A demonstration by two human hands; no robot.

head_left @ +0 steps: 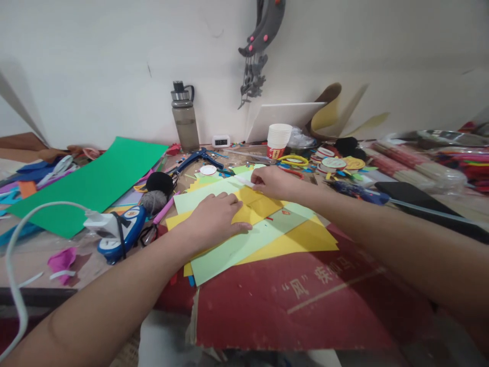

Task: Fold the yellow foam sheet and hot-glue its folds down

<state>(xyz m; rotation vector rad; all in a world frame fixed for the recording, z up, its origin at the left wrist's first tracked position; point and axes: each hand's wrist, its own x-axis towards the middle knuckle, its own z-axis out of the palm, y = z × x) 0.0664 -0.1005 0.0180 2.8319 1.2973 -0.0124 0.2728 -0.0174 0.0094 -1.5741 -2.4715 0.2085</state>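
My left hand (214,219) lies flat with fingers stretched out, pressing on a yellow sheet of paper (263,205). At the far edge of that sheet, my right hand (270,181) is closed in a pinch. From its fingertips a slim white pen-like thing (243,181) sticks out to the left; its exact kind is unclear. Beneath the yellow sheet is a pale green sheet (219,257), with another yellow sheet (296,244) below. Small red and orange scraps lie on the green paper, right of my left hand.
A red board (305,316) supports the papers in front. Leftward are a large green sheet (99,178), a blue device (122,239) with a plugged-in cable, and a dark pompom (159,183). Behind stand a bottle (186,125), a small clock (220,141) and paper cups (278,140).
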